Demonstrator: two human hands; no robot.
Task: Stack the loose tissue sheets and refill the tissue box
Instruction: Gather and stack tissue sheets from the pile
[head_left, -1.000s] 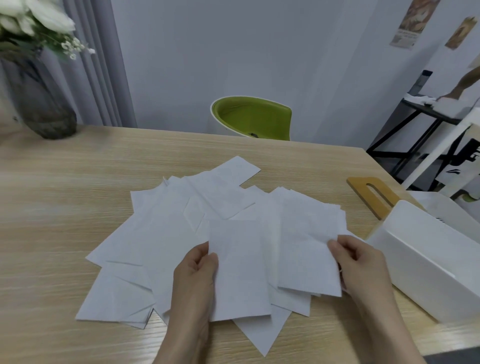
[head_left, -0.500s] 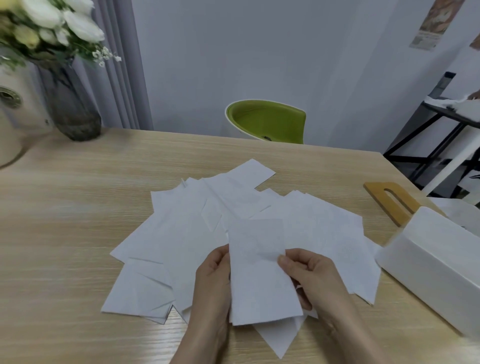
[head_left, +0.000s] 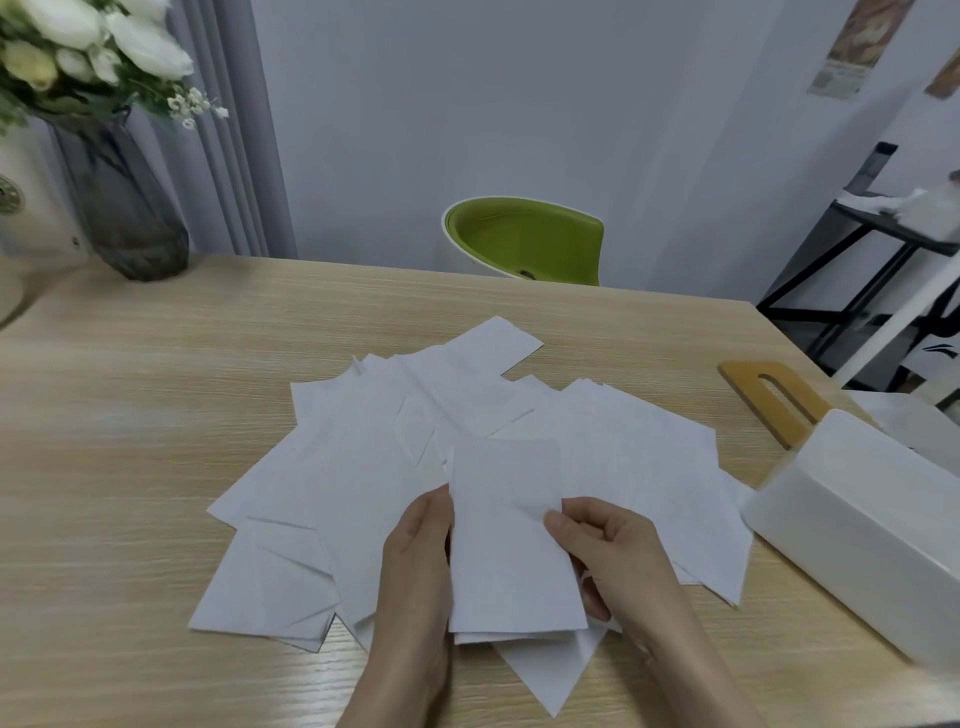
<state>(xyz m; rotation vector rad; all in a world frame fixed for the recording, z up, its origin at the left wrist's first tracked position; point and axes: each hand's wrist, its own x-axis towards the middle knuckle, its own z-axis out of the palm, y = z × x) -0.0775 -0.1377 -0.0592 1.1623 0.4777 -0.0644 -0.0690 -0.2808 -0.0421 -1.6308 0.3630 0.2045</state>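
Observation:
Several loose white tissue sheets (head_left: 363, 483) lie fanned out over the middle of the wooden table (head_left: 130, 415). In front of them I hold a small stack of tissues (head_left: 511, 551) just above the pile. My left hand (head_left: 418, 566) grips the stack's left edge. My right hand (head_left: 605, 551) pinches its right edge, thumb on top. The white tissue box (head_left: 857, 525) lies at the right edge of the table. Its wooden lid (head_left: 774, 402) with a slot lies flat behind it.
A dark glass vase (head_left: 124, 208) with white flowers stands at the table's far left corner. A green chair (head_left: 524, 241) sits behind the far edge. A black metal rack (head_left: 857, 270) stands off the table to the right.
My right hand came in from the right side of the pile to the held tissues and now pinches their right edge. The stack looks narrower and squared up. My head turned slightly left.

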